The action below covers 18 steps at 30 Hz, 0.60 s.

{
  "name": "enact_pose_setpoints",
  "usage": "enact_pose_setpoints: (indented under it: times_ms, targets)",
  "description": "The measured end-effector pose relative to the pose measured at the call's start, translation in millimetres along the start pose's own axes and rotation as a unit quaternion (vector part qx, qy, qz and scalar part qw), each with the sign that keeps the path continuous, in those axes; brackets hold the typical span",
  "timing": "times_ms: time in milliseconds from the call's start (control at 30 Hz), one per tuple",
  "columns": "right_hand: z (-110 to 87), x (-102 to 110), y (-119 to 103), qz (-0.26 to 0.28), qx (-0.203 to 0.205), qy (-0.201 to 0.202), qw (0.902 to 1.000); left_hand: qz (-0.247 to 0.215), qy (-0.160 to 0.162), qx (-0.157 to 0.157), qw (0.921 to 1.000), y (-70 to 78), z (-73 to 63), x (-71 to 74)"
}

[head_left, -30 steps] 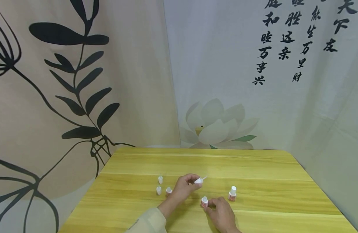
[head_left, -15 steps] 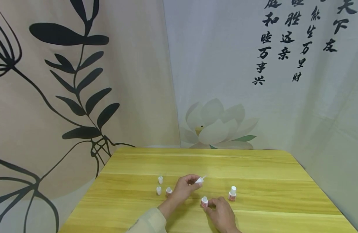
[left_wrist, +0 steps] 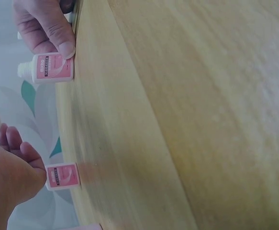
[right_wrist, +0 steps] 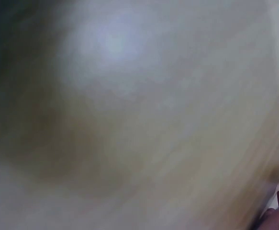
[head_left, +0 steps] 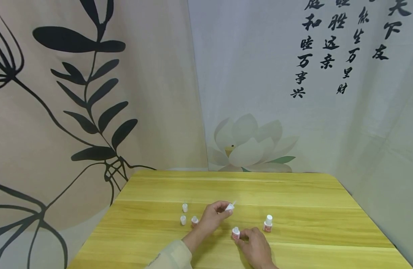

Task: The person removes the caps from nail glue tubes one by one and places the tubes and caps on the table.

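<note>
Far left: backdrop cloth (head_left: pixel 162 93), beige, printed with dark leafy stems, hung behind the counter (head_left: pixel 310 201), yellowish wood-grain.

Left part of counter: two small whitish caps (head_left: pixel 183 220), one set behind the other, near each other. Just right of them, one small bottle (head_left: pixel 194 221), white with pink label, upright, partly hidden by the left wrist.

Next: left hand (head_left: pixel 213 216), pale sleeve, raised over the counter, thumb and fingers pinching a white conical piece (head_left: pixel 229 207) with thin tip, tip pointing up and to the right.

Centre: second bottle (head_left: pixel 235 233), same white body and pink label, upright on the counter; left wrist view shows its narrow white neck bare. Gripped at its right side by the right hand (head_left: pixel 255 246), thumb against the label. Hands apart from each other.

Right of that hand: third bottle (head_left: pixel 268 223), matching, upright, white-topped, standing free.

Far right: pale hanging (head_left: pixel 371 130), black brushed characters.
</note>
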State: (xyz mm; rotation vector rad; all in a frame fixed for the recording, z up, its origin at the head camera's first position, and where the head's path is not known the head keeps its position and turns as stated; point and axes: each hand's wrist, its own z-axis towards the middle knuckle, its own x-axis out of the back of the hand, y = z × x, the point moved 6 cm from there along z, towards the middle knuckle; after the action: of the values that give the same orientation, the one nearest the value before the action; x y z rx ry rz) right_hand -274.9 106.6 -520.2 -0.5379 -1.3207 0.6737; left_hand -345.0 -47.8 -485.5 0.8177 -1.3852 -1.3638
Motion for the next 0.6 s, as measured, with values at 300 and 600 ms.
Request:
enact_pose_setpoints:
  times_ms: [300,600]
  targets:
    - [0.1,-0.2,-0.4,0.000,-0.001,0.001,1.0000,0.001,-0.002,-0.005,1.0000,1.8,-2.9,0.2]
    - [0.6,-0.7,0.5,-0.002,-0.002,0.002,1.0000,-0.002,-0.001,0.001,1.0000,-0.3,-2.1,0.3]
